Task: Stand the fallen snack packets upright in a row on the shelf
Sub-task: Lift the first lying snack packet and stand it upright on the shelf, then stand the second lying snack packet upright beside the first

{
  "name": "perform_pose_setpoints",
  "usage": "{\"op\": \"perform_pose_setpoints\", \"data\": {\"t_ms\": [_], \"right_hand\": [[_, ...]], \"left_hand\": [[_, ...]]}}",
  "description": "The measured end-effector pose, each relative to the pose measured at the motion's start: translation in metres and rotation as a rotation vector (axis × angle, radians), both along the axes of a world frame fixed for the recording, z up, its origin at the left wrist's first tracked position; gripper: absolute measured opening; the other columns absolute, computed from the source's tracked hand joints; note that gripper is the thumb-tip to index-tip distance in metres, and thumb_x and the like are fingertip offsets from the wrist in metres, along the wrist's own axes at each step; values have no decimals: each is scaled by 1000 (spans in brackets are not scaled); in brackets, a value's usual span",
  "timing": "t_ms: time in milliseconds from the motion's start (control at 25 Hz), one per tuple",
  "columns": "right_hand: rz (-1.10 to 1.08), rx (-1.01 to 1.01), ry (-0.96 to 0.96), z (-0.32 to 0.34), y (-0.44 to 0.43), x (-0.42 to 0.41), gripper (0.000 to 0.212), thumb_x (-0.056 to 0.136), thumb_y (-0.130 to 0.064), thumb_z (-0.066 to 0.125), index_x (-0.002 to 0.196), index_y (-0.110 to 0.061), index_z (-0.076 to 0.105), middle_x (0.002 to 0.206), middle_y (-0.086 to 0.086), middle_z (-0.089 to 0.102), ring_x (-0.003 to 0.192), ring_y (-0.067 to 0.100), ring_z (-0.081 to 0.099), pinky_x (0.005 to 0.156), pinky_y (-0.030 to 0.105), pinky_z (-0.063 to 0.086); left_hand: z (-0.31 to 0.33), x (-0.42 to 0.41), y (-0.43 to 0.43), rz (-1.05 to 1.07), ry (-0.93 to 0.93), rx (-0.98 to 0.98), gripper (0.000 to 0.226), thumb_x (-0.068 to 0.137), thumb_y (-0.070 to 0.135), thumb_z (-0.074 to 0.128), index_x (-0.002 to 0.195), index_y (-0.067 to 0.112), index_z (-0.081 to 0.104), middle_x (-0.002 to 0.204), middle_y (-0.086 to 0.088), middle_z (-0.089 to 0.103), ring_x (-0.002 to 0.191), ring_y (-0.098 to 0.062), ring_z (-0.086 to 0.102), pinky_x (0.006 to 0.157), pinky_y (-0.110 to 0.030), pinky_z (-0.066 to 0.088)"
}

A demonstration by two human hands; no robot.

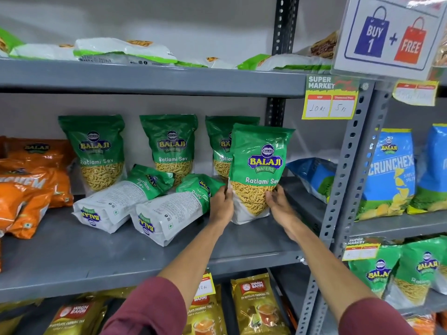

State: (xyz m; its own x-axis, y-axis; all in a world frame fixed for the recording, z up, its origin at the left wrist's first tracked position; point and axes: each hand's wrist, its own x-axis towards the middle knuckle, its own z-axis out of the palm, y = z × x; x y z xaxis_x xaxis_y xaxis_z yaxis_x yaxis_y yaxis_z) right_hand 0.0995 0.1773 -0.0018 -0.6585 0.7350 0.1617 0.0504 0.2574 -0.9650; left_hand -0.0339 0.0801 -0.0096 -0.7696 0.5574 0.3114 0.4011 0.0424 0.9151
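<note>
Two hands (249,201) on grey shelf (96,257)

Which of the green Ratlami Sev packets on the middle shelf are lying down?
Two: the left fallen packet and the right fallen packet, white backs up, in front of the standing row. The held packet is upright between both hands.

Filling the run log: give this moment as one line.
both hands hold green packet upright on shelf | left hand | right hand | two packets lie fallen | three stand behind
</note>
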Motion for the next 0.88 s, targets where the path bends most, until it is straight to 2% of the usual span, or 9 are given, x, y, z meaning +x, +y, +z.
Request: {"op": "perform_pose_setpoints", "data": {"t_ms": [360, 440, 520, 600, 640, 680, 760, 800, 880], "right_hand": [[-64, 43, 54, -31, 5, 21, 55, 101, -44, 43, 152, -31, 26, 148, -2, 52, 137, 21, 50, 107, 33, 36], [-87, 79, 62, -29, -1, 23, 63, 99, -48, 45, 154, -29, 21, 153, 0, 48, 141, 23, 46, 108, 33, 34], [-284, 279, 100, -29, -15, 22, 78, 95, -56, 51, 157, -28, 13, 160, 4, 34, 147, 25, 34, 116, 43, 28], [-488, 554, 214, -23, -42, 16, 71, 96, -45, 57, 155, -24, 23, 154, 4, 30, 144, 23, 31, 115, 43, 28], [-503, 663, 291, -16, -55, 10, 62, 97, -36, 59, 151, -20, 32, 145, 4, 35, 136, 20, 37, 112, 38, 32], [-449, 723, 354, -8, -69, 2, 52, 98, -30, 61, 145, -17, 42, 135, 4, 41, 125, 17, 45, 106, 32, 37], [-278, 730, 379, 5, -96, -20, 32, 98, -26, 59, 127, -13, 59, 113, 3, 55, 96, 13, 58, 87, 27, 47], [-200, 689, 322, 9, -104, -33, 28, 99, -30, 57, 119, -13, 64, 103, 4, 60, 86, 14, 60, 80, 30, 50], [-96, 522, 64, 8, -118, -59, 41, 99, -46, 50, 110, -11, 68, 92, 7, 70, 83, 22, 67, 77, 38, 54]], "left_hand": [[-13, 18, -7, -36, 108, -20, 40, 105, 35, 31, 100, 9, 61, 72, 4, 53, 68, -11, 51, 62, -24, 36], [-6, 19, -13, -67, 120, -70, 40, 105, 33, 32, 109, 6, 61, 84, -3, 59, 79, -19, 58, 70, -28, 40], [7, 18, -22, -95, 183, -153, 38, 105, 31, 33, 122, 5, 56, 105, -11, 64, 99, -26, 61, 84, -36, 47], [24, 10, -37, -78, 309, -209, 47, 104, 35, 36, 140, 7, 46, 137, -13, 56, 128, -28, 51, 109, -45, 41], [33, 3, -47, -67, 358, -214, 51, 103, 37, 38, 145, 8, 41, 148, -12, 49, 135, -27, 45, 114, -43, 36], [43, -6, -58, -55, 385, -199, 52, 103, 37, 40, 145, 8, 41, 149, -11, 48, 133, -24, 49, 112, -35, 39], [61, -31, -79, 18, 410, -171, 44, 102, 32, 44, 137, 6, 51, 134, -10, 60, 102, -14, 63, 92, -20, 47], [67, -46, -88, 75, 406, -190, 40, 102, 31, 44, 129, 5, 56, 120, -6, 64, 88, -11, 61, 85, -22, 47], [70, -78, -106, 188, 377, -346, 33, 103, 33, 40, 105, 8, 62, 91, 0, 60, 72, -14, 54, 79, -27, 44]]}}
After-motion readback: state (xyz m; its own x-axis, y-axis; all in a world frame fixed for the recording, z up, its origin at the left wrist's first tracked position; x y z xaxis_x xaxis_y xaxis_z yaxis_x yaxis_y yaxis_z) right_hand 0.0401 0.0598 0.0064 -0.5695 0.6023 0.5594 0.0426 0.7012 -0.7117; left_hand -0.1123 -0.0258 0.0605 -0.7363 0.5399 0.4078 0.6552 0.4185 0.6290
